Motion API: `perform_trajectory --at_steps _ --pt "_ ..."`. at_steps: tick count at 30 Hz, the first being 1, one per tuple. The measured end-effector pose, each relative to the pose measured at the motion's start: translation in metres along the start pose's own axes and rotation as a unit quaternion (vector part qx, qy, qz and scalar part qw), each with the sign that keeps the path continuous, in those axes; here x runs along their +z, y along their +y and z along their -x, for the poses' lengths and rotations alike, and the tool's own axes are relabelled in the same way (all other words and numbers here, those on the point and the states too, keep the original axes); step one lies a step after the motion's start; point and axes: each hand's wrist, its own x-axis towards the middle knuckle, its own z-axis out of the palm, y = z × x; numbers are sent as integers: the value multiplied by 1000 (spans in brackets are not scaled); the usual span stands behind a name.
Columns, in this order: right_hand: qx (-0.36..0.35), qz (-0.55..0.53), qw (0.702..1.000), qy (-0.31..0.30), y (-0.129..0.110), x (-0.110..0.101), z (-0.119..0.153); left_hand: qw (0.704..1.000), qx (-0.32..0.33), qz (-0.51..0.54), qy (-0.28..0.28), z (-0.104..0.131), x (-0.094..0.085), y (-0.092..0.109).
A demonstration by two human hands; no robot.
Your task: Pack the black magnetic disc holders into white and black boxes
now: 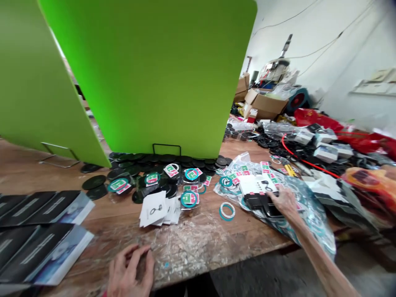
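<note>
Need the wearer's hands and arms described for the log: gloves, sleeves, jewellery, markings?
Both hands are bare, no gloves. Right hand: no ring, watch or sleeve visible, forearm uncovered as far as the view shows. Left hand: no ring visible; a sliver of pinkish red shows by the wrist at the bottom edge, possibly a cuff. No markings or cables discernible on either.

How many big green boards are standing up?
2: the left board and the middle board, which has black discs along its foot.
</note>
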Motion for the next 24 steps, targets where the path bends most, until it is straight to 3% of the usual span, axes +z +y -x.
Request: perform_trajectory --at_steps 3,5,7,9,12,13,14,16,18,20,22,24 --pt "9 -45 999 12 3 -28 0 988 -121 89 25 -2 -12 14" --pt "21 -92 995 37 -5 -50 19 951 -233 203 -23 -4 -20 34" --pt "26 -189 980 49 -24 -62 59 875 -323 341 -120 -8 -25 63" --pt "0 -298 954 -13 -52 -61 112 785 -371 456 -196 -12 -25 98" --pt "-49 -436 884 -160 -91 -38 184 692 -411 554 -213 -19 -17 136" --pt "-65 -428 890 -141 -100 -29 199 678 -418 567 -208 -20 -15 141" --pt "-97 -403 903 -113 -106 -22 209 677 -420 568 -208 -21 -13 141" --pt "-215 -307 927 -26 -114 -15 213 707 -405 533 -228 -21 -14 132" --pt "-377 -206 903 16 -120 -17 204 751 -381 475 -256 -18 -20 117" --pt "-497 -139 857 8 -125 -22 195 779 -360 434 -274 -14 -26 105" --pt "-528 -106 843 -11 -131 -25 193 795 -343 411 -286 -8 -29 98" --pt "-499 -98 861 -24 -136 -25 201 818 -323 378 -288 -1 -27 96"
